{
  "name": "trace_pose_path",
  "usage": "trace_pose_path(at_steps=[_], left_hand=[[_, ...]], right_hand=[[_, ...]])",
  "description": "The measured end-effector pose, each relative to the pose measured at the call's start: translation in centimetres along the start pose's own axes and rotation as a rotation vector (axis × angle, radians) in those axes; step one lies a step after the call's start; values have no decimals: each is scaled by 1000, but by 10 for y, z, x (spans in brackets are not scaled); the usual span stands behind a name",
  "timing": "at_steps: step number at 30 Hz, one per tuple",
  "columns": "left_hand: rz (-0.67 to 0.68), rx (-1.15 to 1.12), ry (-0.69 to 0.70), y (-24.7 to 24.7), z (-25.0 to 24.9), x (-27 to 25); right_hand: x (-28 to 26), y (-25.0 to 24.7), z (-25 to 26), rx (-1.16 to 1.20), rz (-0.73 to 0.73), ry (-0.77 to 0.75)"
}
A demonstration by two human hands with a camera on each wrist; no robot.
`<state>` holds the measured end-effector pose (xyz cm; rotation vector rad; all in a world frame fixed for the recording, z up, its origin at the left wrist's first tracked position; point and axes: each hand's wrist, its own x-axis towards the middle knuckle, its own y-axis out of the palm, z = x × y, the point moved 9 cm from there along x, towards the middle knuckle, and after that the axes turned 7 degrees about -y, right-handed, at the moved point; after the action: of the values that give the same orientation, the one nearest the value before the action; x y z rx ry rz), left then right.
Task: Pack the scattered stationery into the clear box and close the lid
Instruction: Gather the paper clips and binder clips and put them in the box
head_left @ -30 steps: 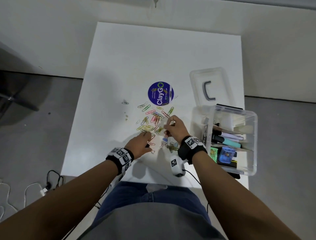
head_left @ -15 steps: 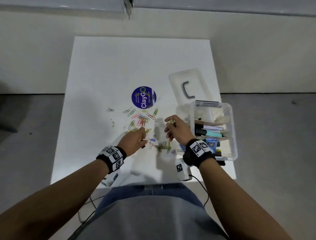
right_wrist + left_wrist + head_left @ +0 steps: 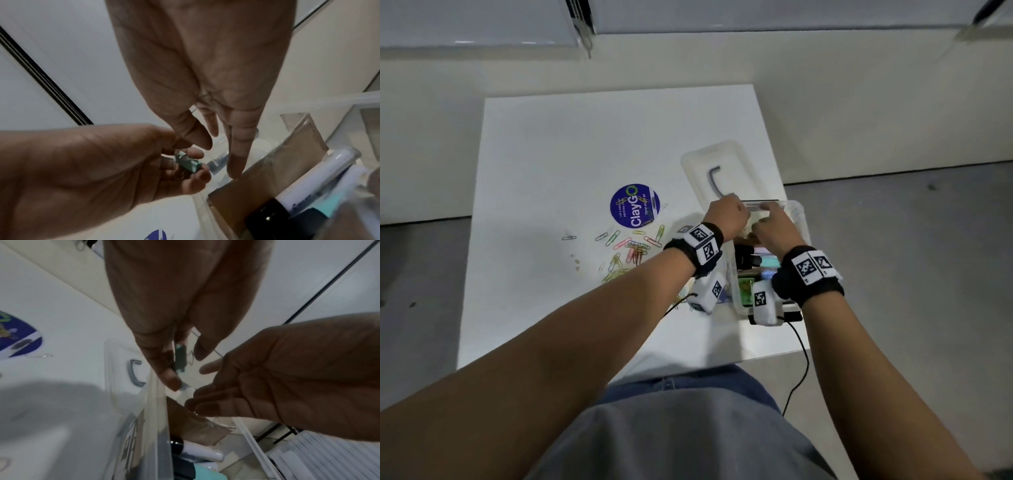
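Left hand (image 3: 115, 164) pinches green clip (image 3: 188, 164) over clear box (image 3: 800, 219) rim.

A round blue ClayGo sticker (image 3: 635, 206) lies on the white table (image 3: 558, 144), grey floor (image 3: 914, 274) around.

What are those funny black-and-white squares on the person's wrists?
Each bare forearm wears a black wristband with white square tags printed in black pixel patterns. A small white camera block with the same kind of tag hangs under each wrist, and thin black cables trail from them.
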<state>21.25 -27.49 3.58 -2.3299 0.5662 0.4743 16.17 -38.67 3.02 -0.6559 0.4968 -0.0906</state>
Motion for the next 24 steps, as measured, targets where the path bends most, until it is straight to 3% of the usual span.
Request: trace_pose_path(at_steps=[3,6,8,10,15,19,24], left_hand=[[63,10,42,1,-1,-3],[59,-150,37,-16,17,-10],[16,-213,-1,-32,44,-15],[-23,-134,-35,-42,79,-20],[-11,352,-75,-32,175,-37],[50,535,-55,-7,210,-54],[41,590,24,10,209,-62]], right_hand=[[-18,-5,7,-10,-73,-50],[-39,0,31,-14,-176,-179],[-55,22,46,-70,-166,-274],[-68,58,52,-154,-78,-327],[-87,154,3,-569,291,-126],[-78,169,-26,-747,308,-51],[-57,170,-35,-603,219,-50]])
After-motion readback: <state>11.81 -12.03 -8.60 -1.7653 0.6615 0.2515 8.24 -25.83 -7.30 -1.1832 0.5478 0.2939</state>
